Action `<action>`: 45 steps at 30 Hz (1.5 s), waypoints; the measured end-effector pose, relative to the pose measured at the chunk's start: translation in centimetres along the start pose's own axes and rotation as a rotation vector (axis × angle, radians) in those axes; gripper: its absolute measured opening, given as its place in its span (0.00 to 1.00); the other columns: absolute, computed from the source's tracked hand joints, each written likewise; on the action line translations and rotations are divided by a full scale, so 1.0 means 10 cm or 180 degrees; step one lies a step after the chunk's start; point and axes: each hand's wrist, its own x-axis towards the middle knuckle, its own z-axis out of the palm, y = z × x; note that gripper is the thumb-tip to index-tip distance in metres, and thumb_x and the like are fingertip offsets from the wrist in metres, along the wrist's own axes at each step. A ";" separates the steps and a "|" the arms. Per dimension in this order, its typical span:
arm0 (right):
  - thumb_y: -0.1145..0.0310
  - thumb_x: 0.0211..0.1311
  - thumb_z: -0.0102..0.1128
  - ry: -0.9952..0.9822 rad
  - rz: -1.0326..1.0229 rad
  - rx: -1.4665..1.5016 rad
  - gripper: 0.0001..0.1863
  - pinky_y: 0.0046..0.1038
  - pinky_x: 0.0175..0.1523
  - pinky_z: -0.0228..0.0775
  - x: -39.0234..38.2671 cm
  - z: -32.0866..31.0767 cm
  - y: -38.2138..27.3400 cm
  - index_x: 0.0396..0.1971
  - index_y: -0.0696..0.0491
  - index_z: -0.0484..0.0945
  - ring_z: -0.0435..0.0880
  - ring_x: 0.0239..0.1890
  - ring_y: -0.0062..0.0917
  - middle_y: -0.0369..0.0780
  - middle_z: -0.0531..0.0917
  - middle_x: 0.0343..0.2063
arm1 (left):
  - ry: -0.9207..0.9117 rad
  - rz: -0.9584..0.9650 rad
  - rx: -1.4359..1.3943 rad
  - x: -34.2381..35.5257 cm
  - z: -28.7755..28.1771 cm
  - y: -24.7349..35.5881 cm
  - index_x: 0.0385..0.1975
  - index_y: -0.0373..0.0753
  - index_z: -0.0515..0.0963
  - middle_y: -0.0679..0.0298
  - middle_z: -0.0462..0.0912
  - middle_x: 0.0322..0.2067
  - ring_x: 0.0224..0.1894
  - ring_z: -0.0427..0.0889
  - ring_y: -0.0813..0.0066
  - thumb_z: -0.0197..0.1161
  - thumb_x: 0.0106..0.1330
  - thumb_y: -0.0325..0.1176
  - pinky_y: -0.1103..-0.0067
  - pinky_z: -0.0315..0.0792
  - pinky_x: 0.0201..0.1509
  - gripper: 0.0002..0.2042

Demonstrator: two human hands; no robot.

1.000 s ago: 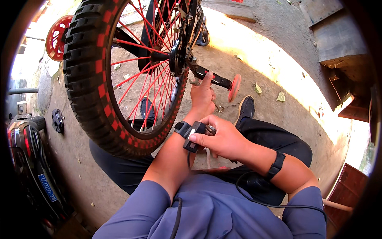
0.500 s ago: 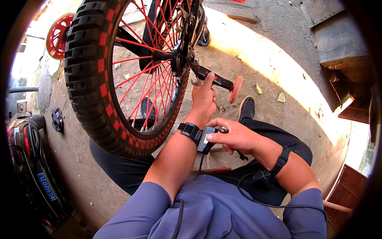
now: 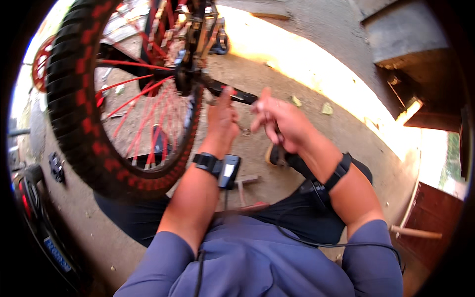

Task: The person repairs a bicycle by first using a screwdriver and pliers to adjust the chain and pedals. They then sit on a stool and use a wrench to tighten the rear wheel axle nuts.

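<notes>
A wheel [image 3: 64,99] with a black and red checkered tyre and red spokes stands upright at my left. From its hub a black arm with red marks [image 3: 240,95] reaches right. My left hand [image 3: 221,121] is closed round a wrench; its ring end [image 3: 245,132] shows beside the fingers, and the hand is against or just below the black arm. My right hand [image 3: 287,121] is at the arm's outer end, index finger raised and the other fingers curled. Part of a dark wrench shows under its palm, blurred. The red disc at the arm's end is hidden behind this hand.
A hammer [image 3: 242,184] lies on the ground between my legs. At the left are a black vehicle rear [image 3: 49,237], a small black part [image 3: 56,167] and a red wheel [image 3: 42,63]. A wooden structure [image 3: 410,39] stands at the upper right. A cable runs along my right arm.
My right hand has left the device on my left wrist and moved up to the arm's outer end. My left hand stays by the arm. The whole view has shifted, moving the wheel leftward.
</notes>
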 end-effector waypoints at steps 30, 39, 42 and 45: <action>0.50 0.64 0.61 0.0615 -0.0785 -0.2695 0.31 0.34 0.23 0.80 0.80 0.18 -0.12 0.60 0.55 0.74 0.88 0.38 0.40 0.47 0.84 0.47 | 0.0012 -0.0154 0.0081 -0.09 0.02 0.12 0.32 0.46 0.77 0.75 0.74 0.23 0.16 0.62 0.89 0.70 0.64 0.45 0.85 0.54 0.18 0.11; 0.50 0.62 0.61 0.0553 -0.0793 -0.3128 0.23 0.38 0.43 0.77 1.05 0.34 -0.10 0.52 0.47 0.82 0.87 0.40 0.37 0.44 0.87 0.39 | 0.0074 -0.0170 0.0060 -0.05 -0.05 0.08 0.30 0.47 0.74 0.75 0.71 0.20 0.15 0.63 0.87 0.67 0.66 0.42 0.83 0.55 0.17 0.11; 0.53 0.63 0.62 0.0433 -0.0886 -0.3276 0.21 0.34 0.42 0.76 1.13 0.38 -0.10 0.49 0.51 0.83 0.87 0.36 0.32 0.42 0.88 0.35 | 0.0128 -0.0175 -0.0066 -0.03 -0.09 0.08 0.37 0.44 0.77 0.73 0.76 0.21 0.13 0.63 0.87 0.71 0.62 0.38 0.83 0.55 0.15 0.10; 0.55 0.64 0.63 0.0350 -0.0840 -0.3133 0.21 0.30 0.42 0.76 1.19 0.34 -0.09 0.48 0.55 0.82 0.87 0.34 0.29 0.43 0.88 0.33 | 0.0018 -0.0195 0.0053 -0.11 -0.06 0.14 0.35 0.45 0.75 0.74 0.73 0.20 0.13 0.63 0.87 0.70 0.63 0.38 0.83 0.54 0.16 0.10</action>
